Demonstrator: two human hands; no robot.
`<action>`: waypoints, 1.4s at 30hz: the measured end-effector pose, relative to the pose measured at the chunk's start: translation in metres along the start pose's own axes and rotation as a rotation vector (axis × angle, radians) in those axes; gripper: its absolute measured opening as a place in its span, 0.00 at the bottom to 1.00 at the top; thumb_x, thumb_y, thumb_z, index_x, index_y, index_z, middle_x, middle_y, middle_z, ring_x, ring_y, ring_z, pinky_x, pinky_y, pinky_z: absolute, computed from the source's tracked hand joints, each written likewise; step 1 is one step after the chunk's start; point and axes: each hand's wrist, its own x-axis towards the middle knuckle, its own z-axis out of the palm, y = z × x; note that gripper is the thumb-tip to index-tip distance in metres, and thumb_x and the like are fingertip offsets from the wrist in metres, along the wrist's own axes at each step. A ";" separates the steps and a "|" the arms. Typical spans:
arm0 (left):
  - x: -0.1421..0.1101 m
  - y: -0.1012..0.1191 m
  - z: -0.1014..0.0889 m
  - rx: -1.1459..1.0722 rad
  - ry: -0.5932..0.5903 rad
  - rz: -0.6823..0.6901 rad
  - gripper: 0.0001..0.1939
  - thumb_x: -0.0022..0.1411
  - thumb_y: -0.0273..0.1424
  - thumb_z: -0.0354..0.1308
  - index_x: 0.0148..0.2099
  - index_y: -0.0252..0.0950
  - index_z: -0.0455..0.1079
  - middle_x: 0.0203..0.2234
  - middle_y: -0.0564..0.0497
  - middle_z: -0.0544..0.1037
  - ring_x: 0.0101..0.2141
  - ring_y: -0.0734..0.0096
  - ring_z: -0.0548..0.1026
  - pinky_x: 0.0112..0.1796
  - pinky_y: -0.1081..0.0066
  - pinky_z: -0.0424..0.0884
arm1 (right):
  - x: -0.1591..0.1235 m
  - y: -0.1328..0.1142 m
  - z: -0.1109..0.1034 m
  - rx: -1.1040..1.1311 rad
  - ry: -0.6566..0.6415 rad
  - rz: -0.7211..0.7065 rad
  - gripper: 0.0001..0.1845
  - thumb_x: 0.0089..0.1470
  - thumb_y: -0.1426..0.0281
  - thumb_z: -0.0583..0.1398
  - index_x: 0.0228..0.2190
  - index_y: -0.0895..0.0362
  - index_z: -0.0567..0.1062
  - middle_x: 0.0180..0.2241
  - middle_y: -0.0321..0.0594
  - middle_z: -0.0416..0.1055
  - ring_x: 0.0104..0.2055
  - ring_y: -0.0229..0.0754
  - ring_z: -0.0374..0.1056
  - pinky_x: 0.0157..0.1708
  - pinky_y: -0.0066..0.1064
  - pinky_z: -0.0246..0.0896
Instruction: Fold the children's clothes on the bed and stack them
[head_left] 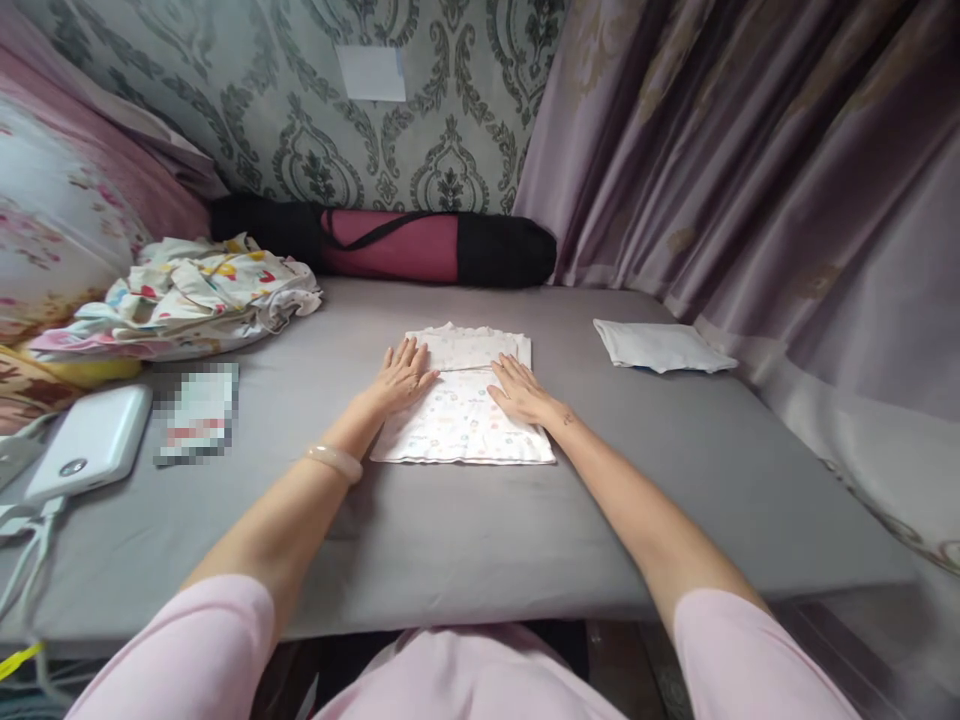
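A small white garment (465,430) with a faint coloured print lies flat on the grey-covered surface, its far part folded over toward me. My left hand (405,378) rests palm down on its left side, fingers spread over the folded layer's edge. On the right side, my right hand (519,390) lies flat too, its fingertips at the fold. Nothing is gripped in either hand. The exact kind of garment cannot be made out, since the layers hide its shape.
A folded white cloth (664,346) lies to the right near the curtain (675,150). A black and maroon long bag (390,245) lies along the wall. At left are crumpled printed fabric (217,290), a white power bank (94,440) with cables, and a blurred-out packet (199,412).
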 end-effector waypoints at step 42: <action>-0.144 -0.007 -0.047 -0.374 0.029 0.089 0.18 0.68 0.41 0.44 0.40 0.37 0.71 0.27 0.50 0.76 0.27 0.70 0.72 0.30 0.72 0.68 | -0.154 -0.006 -0.006 0.054 0.266 -0.162 0.16 0.58 0.71 0.59 0.49 0.53 0.71 0.48 0.43 0.72 0.47 0.47 0.68 0.49 0.42 0.65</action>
